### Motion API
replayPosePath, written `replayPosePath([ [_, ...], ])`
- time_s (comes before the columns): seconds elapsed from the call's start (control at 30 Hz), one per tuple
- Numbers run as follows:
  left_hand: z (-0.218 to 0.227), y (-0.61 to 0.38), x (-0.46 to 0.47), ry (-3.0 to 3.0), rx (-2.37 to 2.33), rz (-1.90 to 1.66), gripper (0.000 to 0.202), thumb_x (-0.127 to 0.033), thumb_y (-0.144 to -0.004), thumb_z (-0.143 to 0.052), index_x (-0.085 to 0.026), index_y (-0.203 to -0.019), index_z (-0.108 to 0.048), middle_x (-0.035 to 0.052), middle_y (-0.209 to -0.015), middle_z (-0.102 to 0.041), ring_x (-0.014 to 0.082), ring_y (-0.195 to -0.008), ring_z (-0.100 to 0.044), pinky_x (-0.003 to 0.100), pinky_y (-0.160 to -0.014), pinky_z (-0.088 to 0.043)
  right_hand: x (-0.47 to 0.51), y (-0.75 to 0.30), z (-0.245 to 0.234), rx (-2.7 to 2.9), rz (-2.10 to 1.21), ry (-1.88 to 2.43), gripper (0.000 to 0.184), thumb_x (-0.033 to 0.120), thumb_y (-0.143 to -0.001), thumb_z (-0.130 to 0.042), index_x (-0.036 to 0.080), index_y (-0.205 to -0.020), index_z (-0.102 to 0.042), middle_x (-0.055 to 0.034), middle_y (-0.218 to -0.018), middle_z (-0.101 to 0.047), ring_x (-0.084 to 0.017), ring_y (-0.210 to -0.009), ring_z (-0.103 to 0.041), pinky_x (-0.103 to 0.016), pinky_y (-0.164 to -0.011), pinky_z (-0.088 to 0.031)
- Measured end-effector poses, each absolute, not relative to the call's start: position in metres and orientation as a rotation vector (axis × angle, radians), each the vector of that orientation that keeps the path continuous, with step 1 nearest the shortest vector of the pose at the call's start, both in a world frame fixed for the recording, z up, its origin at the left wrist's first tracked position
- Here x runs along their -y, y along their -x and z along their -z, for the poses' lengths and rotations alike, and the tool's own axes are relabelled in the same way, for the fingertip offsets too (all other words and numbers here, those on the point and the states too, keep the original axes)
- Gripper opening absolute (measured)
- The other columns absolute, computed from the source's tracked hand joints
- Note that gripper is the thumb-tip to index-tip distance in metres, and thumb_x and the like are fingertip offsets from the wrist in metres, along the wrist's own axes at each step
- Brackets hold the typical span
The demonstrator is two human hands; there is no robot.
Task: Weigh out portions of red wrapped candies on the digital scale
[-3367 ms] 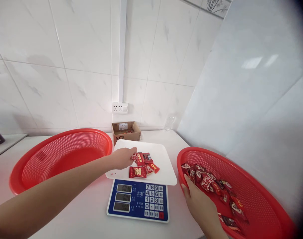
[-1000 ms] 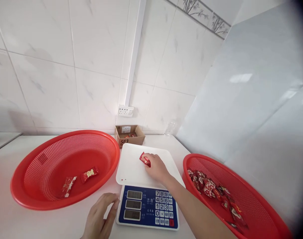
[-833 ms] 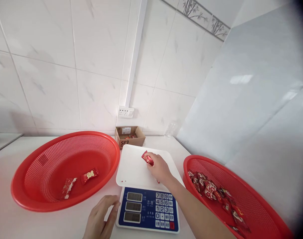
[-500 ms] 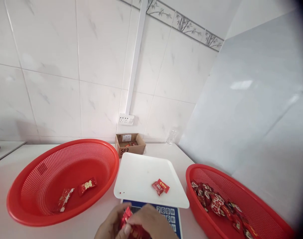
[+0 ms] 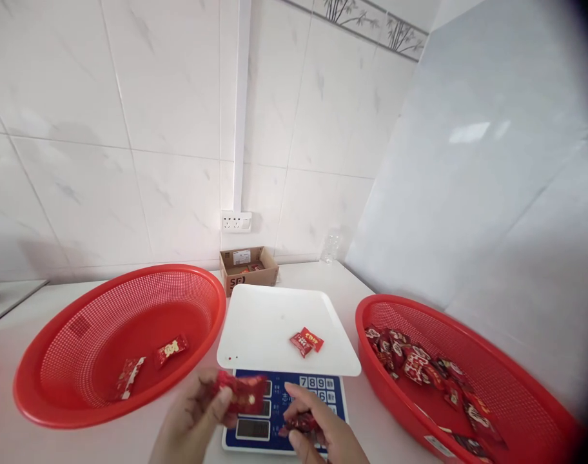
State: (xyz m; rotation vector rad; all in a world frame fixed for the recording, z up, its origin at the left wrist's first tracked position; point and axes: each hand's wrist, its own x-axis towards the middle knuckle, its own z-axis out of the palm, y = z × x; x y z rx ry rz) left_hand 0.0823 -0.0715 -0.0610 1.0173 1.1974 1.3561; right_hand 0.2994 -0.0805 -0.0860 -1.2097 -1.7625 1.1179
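My left hand [image 5: 195, 412] pinches a shiny red wrapped packet [image 5: 248, 394] over the display side of the blue and white scale [image 5: 340, 393]. Beside it, my right hand [image 5: 323, 425] has its thumb and fingers around a smaller dark red wrapped candy [image 5: 301, 423], partly hidden by the fingers. The two hands are apart. Beyond them lies the scale's white pan [image 5: 269, 316], carrying two overlapping red candy packets [image 5: 307, 341] near its right side and some tiny dark specks at the front left.
On the left stands a red mesh basket [image 5: 120, 415] with two wrapped packets in it. Another red basket [image 5: 516, 335] on the right holds several red candies [image 5: 417, 364]. Against the tiled wall sit a small cardboard box [image 5: 255, 278] and a clear plastic bottle [image 5: 331, 246].
My hands were together around red wrappers; now they have separated, with a packet in the left and a candy in the right. The view has shifted, uncovering the scale's display.
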Motion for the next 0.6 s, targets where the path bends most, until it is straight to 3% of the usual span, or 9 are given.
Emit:
replayPosePath([
  [0.13, 0.034, -0.037, 0.052, -1.095, -1.691, -1.658, 0.057, -0.058, -0.066, -0.066, -0.022, -0.108, -0.053, 0.0069, -0.098, -0.065, 0.0217, -0.076, -0.066, 0.032, -0.064, -0.055, 0.078, -0.302, 0.087, 1.633, -1.098, 1.221, 0.049, 0.055, -0.085, -0.046, 0.025, -0.122, -0.058, -0.0109, -0.108, -0.065, -0.02, -0.096, -0.064, -0.031, -0.083, -0.052],
  [0.27, 0.022, -0.022, 0.048, -1.465, -2.173, -1.515, 0.055, -0.054, -0.078, -0.052, -0.026, -0.125, -0.051, 0.0103, -0.12, -0.054, 0.0214, -0.081, -0.063, 0.031, -0.058, -0.053, 0.077, -0.301, 0.084, 1.581, -1.057, 1.266, 0.052, 0.059, -0.082, -0.048, 0.026, -0.121, -0.059, -0.0109, -0.11, -0.067, -0.022, -0.096, -0.065, -0.033, -0.082, -0.054],
  [0.37, 0.039, -0.046, 0.059, -1.55, -1.92, -1.534, 0.046, -0.055, -0.078, -0.052, -0.023, -0.111, -0.058, 0.0076, -0.101, -0.06, 0.0181, -0.073, -0.06, 0.03, -0.06, -0.053, 0.077, -0.298, 0.08, 1.598, -0.961, 1.31, 0.047, 0.053, -0.084, -0.05, 0.027, -0.122, -0.059, -0.0097, -0.113, -0.067, -0.022, -0.1, -0.064, -0.035, -0.086, -0.053],
  [0.4, 0.049, -0.059, 0.064, -1.523, -1.741, -1.45, 0.045, -0.056, -0.077, -0.054, -0.022, -0.106, -0.059, 0.0051, -0.088, -0.062, 0.0158, -0.064, -0.058, 0.027, -0.053, -0.051, 0.077, -0.297, 0.079, 1.612, -0.929, 1.316, 0.045, 0.05, -0.085, -0.05, 0.028, -0.124, -0.058, -0.0089, -0.114, -0.067, -0.022, -0.102, -0.064, -0.035, -0.088, -0.052],
  [0.47, 0.066, -0.088, 0.074, -1.408, -1.37, -1.224, 0.05, -0.058, -0.078, -0.053, -0.022, -0.112, -0.055, 0.0006, -0.072, -0.058, 0.0126, -0.053, -0.052, 0.023, -0.044, -0.046, 0.078, -0.293, 0.077, 1.67, -0.883, 1.303, 0.045, 0.042, -0.087, -0.05, 0.029, -0.129, -0.053, -0.0076, -0.118, -0.066, -0.021, -0.105, -0.063, -0.036, -0.092, -0.05],
  [0.6, 0.078, -0.124, 0.086, -1.183, -1.028, -1.055, 0.06, -0.065, -0.075, -0.054, -0.021, -0.116, -0.049, 0.0006, -0.072, -0.059, 0.0131, -0.057, -0.055, 0.023, -0.045, -0.046, 0.083, -0.286, 0.072, 1.909, -0.837, 1.204, 0.048, 0.031, -0.09, -0.045, 0.027, -0.138, -0.044, -0.0076, -0.133, -0.056, -0.021, -0.119, -0.054, -0.037, -0.099, -0.045],
])
